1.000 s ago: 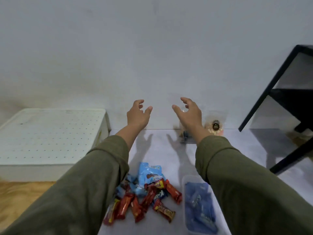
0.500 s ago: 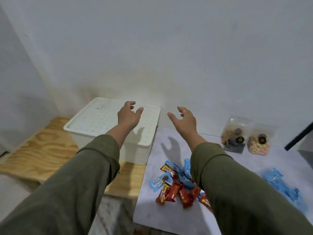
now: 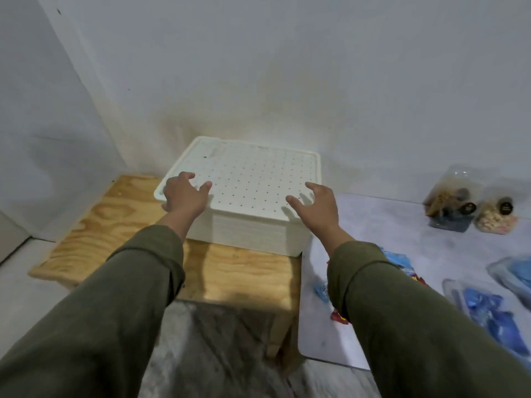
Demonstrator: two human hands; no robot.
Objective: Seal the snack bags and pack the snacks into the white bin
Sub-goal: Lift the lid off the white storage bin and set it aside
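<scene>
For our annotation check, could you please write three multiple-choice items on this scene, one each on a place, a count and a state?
1. What does the white bin stand on?
A. the wooden board
B. the grey mat
C. a black shelf

2. How many clear bags stand by the wall at right?
A. one
B. two
C. four

3. What state is the bin's lid in?
A. off
B. propped open
C. on, closed

Answers:
1 A: the wooden board lies under the bin.
2 B: a dark-filled snack bag and a pale-filled snack bag stand side by side.
3 C: the perforated lid covers the bin, with the left hand and right hand at it.
</scene>
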